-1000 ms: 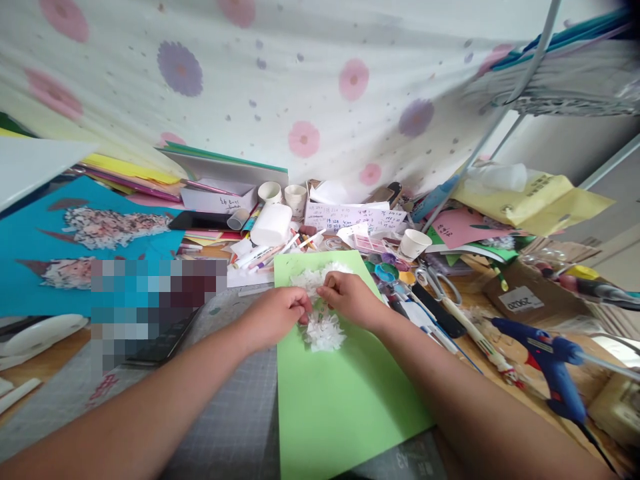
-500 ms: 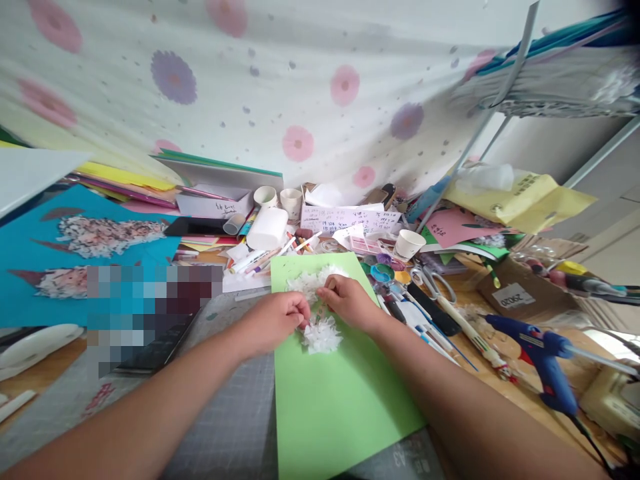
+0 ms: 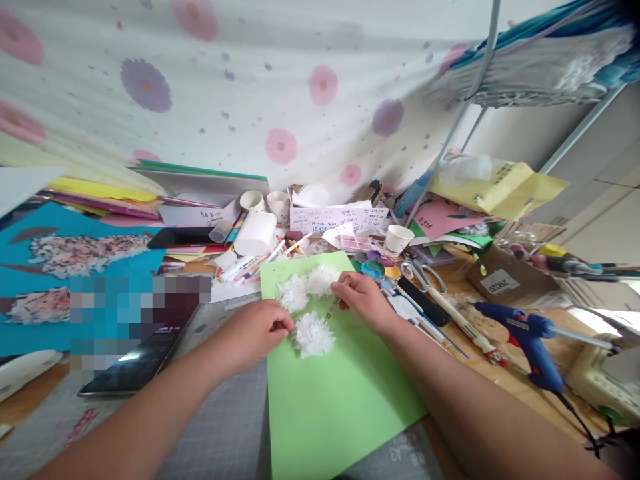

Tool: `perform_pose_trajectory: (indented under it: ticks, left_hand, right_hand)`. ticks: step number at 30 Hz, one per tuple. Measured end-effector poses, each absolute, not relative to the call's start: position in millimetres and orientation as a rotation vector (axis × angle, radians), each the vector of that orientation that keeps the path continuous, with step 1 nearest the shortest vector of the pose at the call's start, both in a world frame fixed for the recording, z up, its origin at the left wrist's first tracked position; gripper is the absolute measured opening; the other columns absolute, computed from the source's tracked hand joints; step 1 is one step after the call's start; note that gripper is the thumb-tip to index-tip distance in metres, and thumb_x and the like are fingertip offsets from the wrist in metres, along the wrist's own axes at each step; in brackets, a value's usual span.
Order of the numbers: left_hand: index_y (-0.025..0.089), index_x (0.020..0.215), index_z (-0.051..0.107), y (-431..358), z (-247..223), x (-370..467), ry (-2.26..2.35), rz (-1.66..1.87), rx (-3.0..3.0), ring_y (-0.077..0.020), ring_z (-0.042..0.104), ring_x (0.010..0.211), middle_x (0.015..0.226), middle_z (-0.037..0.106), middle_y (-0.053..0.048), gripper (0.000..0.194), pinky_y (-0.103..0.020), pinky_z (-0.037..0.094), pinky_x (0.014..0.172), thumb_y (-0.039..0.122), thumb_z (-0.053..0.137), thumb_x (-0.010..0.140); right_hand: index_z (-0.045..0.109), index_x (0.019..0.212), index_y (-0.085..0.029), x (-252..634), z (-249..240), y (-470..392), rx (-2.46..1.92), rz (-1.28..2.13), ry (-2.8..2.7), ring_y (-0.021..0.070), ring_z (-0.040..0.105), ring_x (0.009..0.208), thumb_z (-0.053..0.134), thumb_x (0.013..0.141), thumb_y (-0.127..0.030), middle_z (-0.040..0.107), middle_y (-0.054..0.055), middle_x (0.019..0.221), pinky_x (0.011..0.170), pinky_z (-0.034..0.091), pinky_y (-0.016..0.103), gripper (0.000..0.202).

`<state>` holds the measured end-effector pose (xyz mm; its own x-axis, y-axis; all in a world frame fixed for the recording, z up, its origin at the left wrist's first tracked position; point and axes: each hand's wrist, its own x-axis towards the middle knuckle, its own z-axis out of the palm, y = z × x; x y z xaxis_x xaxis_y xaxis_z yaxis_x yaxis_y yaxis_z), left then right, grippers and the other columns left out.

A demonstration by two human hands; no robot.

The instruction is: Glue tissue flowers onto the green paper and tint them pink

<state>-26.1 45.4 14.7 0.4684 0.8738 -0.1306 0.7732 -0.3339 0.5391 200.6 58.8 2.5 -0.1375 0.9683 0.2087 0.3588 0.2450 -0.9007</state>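
A green sheet of paper (image 3: 345,407) lies in front of me with three ruffled white flowers on it. The lower white flower (image 3: 314,335) has my left hand (image 3: 263,333) at its left edge, fingers curled and the tips pinched at its petals. On the other side, my right hand (image 3: 364,300) is closed with thumb and forefinger around a thin stick (image 3: 333,308) whose lower end slants toward that flower. Its tip is too small to make out. Above are the upper left flower (image 3: 293,293) and the upper right flower (image 3: 321,280), close together.
A grey cutting mat (image 3: 220,407) lies underneath. A phone (image 3: 140,353) rests left, near a blue sheet (image 3: 115,247) with ruffled flower shapes. To the right are scissors (image 3: 423,273), brushes and a blue glue gun (image 3: 530,337). Paper cups (image 3: 399,238) and pens stand behind.
My hands have drawn apart: the left moved left and the right moved slightly right, uncovering more of the flowers. The whole view has shifted a little.
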Motion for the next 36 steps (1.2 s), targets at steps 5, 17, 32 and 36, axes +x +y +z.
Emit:
perform_pose_trajectory:
  ticks: [5, 17, 32, 36]
  left_hand:
    - [0.021, 0.082, 0.072, 46.6, 14.2, -25.7, 1.327, 0.23, 2.179, -0.017, 0.063, 0.077, 0.088, 0.067, -0.002, 0.023, -0.025, 0.044, 0.068, 0.017, 0.05, 0.075]
    - [0.022, 0.083, 0.074, 48.4, 14.0, -26.5, 1.232, 0.255, 2.177, -0.019, 0.063, 0.087, 0.093, 0.071, -0.002, 0.027, -0.027, 0.046, 0.077, 0.02, 0.049, 0.075]
    - [0.019, 0.076, 0.064, 49.1, 22.4, -35.7, 1.314, 0.268, 2.061, -0.0162, 0.059, 0.066, 0.072, 0.066, 0.0, 0.018, -0.022, 0.038, 0.055, 0.021, 0.047, 0.074]
    - [0.02, 0.078, 0.066, 48.8, 14.2, -33.7, 1.297, 0.291, 2.13, -0.0163, 0.06, 0.068, 0.075, 0.068, 0.0, 0.019, -0.023, 0.038, 0.057, 0.016, 0.049, 0.07]
  right_hand:
    - [0.042, 0.053, -0.02, 194.4, -2.0, 57.5, -1.313, 0.887, -1.735, 0.0115, 0.051, 0.051, 0.052, 0.08, -0.033, 0.051, -0.003, 0.054, 0.054, 0.038, 0.024, 0.032]
    - [0.047, 0.052, -0.019, 186.1, 2.1, 53.2, -1.492, 0.895, -1.769, 0.0103, 0.044, 0.047, 0.057, 0.079, -0.026, 0.054, -0.003, 0.048, 0.05, 0.031, 0.023, 0.029]
    - [0.041, 0.06, -0.021, 191.0, -3.5, 55.3, -1.185, 1.008, -1.488, 0.0113, 0.049, 0.049, 0.056, 0.079, -0.049, 0.05, -0.003, 0.052, 0.052, 0.039, 0.024, 0.037]
    - [0.047, 0.064, -0.02, 177.6, -1.6, 45.3, -1.149, 0.904, -1.626, 0.0135, 0.052, 0.054, 0.054, 0.084, -0.045, 0.054, -0.001, 0.058, 0.055, 0.04, 0.025, 0.033]
